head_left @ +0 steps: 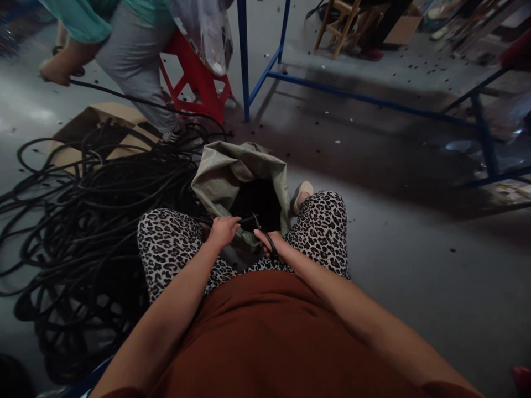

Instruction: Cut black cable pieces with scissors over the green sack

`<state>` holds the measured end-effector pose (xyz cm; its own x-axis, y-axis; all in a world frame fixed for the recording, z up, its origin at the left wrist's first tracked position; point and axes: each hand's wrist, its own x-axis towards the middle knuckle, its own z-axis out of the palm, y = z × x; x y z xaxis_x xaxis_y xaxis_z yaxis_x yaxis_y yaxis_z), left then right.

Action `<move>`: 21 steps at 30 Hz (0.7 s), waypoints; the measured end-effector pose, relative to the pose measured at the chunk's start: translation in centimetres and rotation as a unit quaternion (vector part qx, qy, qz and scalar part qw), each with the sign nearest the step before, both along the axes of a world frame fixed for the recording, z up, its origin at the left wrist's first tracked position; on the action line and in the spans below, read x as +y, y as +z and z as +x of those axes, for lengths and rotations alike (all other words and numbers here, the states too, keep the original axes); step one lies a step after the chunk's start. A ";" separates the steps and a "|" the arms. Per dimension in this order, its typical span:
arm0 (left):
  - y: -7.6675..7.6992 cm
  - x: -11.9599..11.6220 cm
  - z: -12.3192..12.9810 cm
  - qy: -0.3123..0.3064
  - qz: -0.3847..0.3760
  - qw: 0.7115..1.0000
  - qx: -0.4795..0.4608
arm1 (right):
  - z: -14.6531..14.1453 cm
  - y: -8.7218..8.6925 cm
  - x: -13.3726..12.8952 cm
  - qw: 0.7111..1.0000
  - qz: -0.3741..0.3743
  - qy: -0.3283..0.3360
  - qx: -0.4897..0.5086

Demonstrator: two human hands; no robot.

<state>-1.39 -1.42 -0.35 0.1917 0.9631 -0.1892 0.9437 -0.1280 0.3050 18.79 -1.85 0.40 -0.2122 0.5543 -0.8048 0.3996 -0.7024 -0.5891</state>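
Between my knees stands an open greenish-grey woven sack (pixel 213 168) with dark contents that I cannot make out. My left hand (pixel 224 231) is closed on a black hose at the sack's near left edge. Scissors (pixel 258 221) with black handles are in my right hand (pixel 269 241), their blades pointing up over the sack's mouth beside the hose end. A small gap separates the two hands. To the left, a large heap of black hose (pixel 95 210) lies in loops on the floor.
An opened cardboard box (pixel 74 132) sits behind the heap. At the upper left, a person (pixel 128 55) in a teal top holds a strand of hose. A red stool (pixel 199 83) and a blue metal frame (pixel 244 61) stand beyond the sack.
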 end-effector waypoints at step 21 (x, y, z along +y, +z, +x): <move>0.0 -0.1 0.4 0.034 0.005 0.998 0.051 | 0.0 1.0 -0.2 0.999 -0.041 -0.007 -0.015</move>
<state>-1.02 -1.51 -0.37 0.1060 0.9752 -0.1945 0.9763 -0.0649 0.2067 18.82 -2.09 1.39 -0.1795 0.4894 -0.8534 0.4060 -0.7533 -0.5174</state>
